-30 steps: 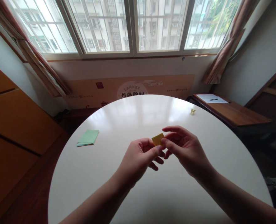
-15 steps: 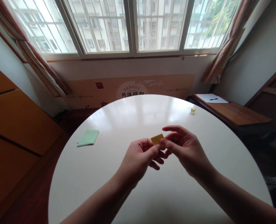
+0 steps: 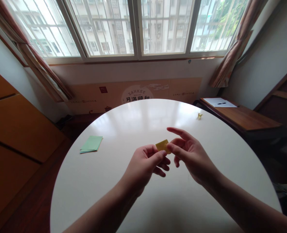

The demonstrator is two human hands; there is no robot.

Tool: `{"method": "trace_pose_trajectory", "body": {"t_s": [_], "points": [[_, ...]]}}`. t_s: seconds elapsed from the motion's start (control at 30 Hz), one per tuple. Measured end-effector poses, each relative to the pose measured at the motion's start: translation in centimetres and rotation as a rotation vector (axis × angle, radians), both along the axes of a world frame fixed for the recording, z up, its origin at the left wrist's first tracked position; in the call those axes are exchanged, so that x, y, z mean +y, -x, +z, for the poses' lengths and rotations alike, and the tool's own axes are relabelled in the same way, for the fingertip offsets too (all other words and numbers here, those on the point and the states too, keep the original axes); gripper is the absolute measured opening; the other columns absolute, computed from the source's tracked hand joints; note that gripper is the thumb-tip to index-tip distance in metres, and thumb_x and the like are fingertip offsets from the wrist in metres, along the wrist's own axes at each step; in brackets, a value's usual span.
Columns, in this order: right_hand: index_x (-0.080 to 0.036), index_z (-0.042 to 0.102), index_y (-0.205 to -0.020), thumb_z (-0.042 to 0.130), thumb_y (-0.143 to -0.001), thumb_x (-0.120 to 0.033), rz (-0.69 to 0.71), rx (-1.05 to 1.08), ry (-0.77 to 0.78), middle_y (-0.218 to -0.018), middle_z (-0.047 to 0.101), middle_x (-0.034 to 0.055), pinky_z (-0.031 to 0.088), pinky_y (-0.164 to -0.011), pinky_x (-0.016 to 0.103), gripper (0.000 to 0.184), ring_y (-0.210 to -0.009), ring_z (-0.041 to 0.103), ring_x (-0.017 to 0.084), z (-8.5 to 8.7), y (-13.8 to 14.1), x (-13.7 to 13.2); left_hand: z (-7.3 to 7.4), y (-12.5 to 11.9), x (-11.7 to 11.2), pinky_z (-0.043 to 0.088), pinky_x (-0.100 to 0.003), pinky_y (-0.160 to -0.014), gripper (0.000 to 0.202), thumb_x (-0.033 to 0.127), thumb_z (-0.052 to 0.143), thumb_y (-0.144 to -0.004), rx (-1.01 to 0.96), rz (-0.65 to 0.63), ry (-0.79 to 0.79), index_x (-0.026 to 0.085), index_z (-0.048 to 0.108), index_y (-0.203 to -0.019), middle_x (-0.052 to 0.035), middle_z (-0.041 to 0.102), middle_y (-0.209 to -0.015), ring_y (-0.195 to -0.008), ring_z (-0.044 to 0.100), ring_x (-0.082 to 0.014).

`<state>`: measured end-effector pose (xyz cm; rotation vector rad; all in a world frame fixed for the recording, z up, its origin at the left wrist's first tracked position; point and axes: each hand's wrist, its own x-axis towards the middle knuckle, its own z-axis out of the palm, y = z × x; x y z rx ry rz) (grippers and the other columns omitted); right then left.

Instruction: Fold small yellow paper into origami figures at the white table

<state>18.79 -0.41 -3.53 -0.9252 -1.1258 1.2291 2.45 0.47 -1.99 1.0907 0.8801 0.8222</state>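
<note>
A small folded piece of yellow paper (image 3: 161,145) is held above the middle of the round white table (image 3: 124,129). My left hand (image 3: 144,166) pinches its lower left edge with thumb and curled fingers. My right hand (image 3: 190,155) pinches its right edge between thumb and a finger, with the index finger stretched out above. Both hands meet over the table's centre.
A thin stack of green paper sheets (image 3: 91,143) lies on the table's left side. A tiny yellow folded figure (image 3: 200,115) stands near the far right edge. A wooden side desk (image 3: 242,116) with a sheet and pen is at right; wooden cabinets at left.
My right index finger has lifted and straightened a little. The yellow paper has tilted slightly and both hands have shifted a touch toward the window.
</note>
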Motion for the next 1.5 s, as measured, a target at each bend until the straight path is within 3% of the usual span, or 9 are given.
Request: {"method": "trace_pose_trajectory", "body": {"t_s": [0.07, 0.17, 0.3, 0.5, 0.67, 0.9, 1.1, 1.33, 1.5], "points": [[-0.025, 0.059, -0.126, 0.073, -0.082, -0.038, 0.019, 0.025, 0.051, -0.085, 0.067, 0.0028, 0.044, -0.039, 0.018, 0.048, -0.064, 0.059, 0.015, 0.1, -0.2, 0.0, 0.0, 0.0, 0.0, 0.05, -0.02, -0.05, 0.021, 0.031, 0.073, -0.079, -0.016, 0.012, 0.025, 0.01, 0.068, -0.082, -0.005, 0.067, -0.069, -0.058, 0.062, -0.0121], [-0.021, 0.067, -0.11, 0.067, -0.086, -0.041, 0.024, 0.015, 0.075, -0.087, 0.065, 0.0049, 0.039, -0.038, 0.016, 0.031, -0.073, 0.059, 0.017, 0.0, -0.4, 0.0, 0.0, 0.0, 0.1, 0.05, -0.019, -0.049, 0.021, 0.031, 0.073, -0.079, -0.028, 0.039, 0.044, 0.011, 0.067, -0.081, -0.005, 0.067, -0.07, -0.058, 0.062, -0.0119], [-0.017, 0.067, -0.087, 0.07, -0.084, -0.04, 0.081, -0.067, 0.098, -0.07, 0.058, 0.0008, 0.033, -0.037, 0.016, 0.023, -0.059, 0.051, 0.012, -0.2, -0.2, 0.0, 0.0, 0.0, 0.1, 0.049, -0.019, -0.049, 0.022, 0.032, 0.073, -0.079, -0.014, 0.041, 0.031, 0.011, 0.067, -0.079, -0.0052, 0.066, -0.07, -0.058, 0.061, -0.0119], [-0.018, 0.054, -0.067, 0.067, -0.083, -0.031, 0.076, -0.042, 0.156, -0.059, 0.052, -0.0048, 0.023, -0.038, 0.018, 0.024, -0.041, 0.036, 0.005, -0.5, 0.2, 0.1, -0.1, -0.1, 0.2, 0.049, -0.02, -0.051, 0.024, 0.034, 0.071, -0.081, 0.091, -0.017, -0.002, 0.01, 0.068, -0.082, -0.0056, 0.066, -0.072, -0.06, 0.062, -0.0126], [-0.017, 0.052, -0.064, 0.063, -0.078, -0.024, 0.067, -0.029, 0.171, -0.055, 0.05, -0.0056, 0.016, -0.039, 0.019, 0.019, -0.04, 0.031, 0.004, -0.4, 0.1, 0.1, 0.1, 0.3, 0.6, 0.047, -0.019, -0.05, 0.029, 0.041, 0.068, -0.082, 0.17, -0.038, -0.073, 0.013, 0.064, -0.082, -0.0069, 0.067, -0.08, -0.066, 0.062, -0.0144], [-0.017, 0.054, -0.064, 0.06, -0.077, -0.022, 0.073, -0.159, 0.128, -0.053, 0.05, -0.0047, 0.02, -0.042, 0.019, 0.016, -0.044, 0.032, 0.006, -0.2, 0.3, -0.1, 0.1, 0.8, 1.2, 0.046, -0.02, -0.048, 0.027, 0.04, 0.069, -0.079, 0.228, -0.044, -0.167, 0.013, 0.066, -0.084, -0.0065, 0.066, -0.078, -0.071, 0.058, -0.016], [-0.016, 0.059, -0.072, 0.062, -0.086, -0.033, 0.104, -0.279, 0.058, -0.06, 0.051, -0.0033, 0.024, -0.039, 0.019, 0.023, -0.044, 0.035, 0.006, -0.6, 0.2, 0.0, -0.1, 0.9, 1.3, 0.045, -0.02, -0.046, 0.025, 0.037, 0.069, -0.077, 0.275, 0.025, -0.239, 0.012, 0.066, -0.075, -0.0038, 0.063, -0.069, -0.061, 0.054, -0.0133], [-0.015, 0.065, -0.086, 0.064, -0.087, -0.048, 0.163, -0.284, 0.078, -0.07, 0.057, 0.0008, 0.036, -0.036, 0.018, 0.033, -0.054, 0.049, 0.011, -1.0, 1.1, -0.3, -0.4, 0.5, 1.2, 0.042, -0.019, -0.045, 0.026, 0.037, 0.07, -0.074, 0.158, 0.171, -0.201, 0.015, 0.059, -0.067, -0.0015, 0.059, -0.061, -0.057, 0.052, -0.0126], [-0.015, 0.063, -0.081, 0.062, -0.088, -0.042, 0.143, -0.235, 0.089, -0.071, 0.059, 0.0027, 0.038, -0.036, 0.017, 0.027, -0.063, 0.057, 0.015, -1.0, 1.2, -0.3, -0.2, 0.5, 1.1, 0.042, -0.019, -0.045, 0.023, 0.032, 0.069, -0.073, 0.163, 0.131, -0.166, 0.016, 0.054, -0.065, -0.0014, 0.059, -0.064, -0.061, 0.053, -0.0132]]}}
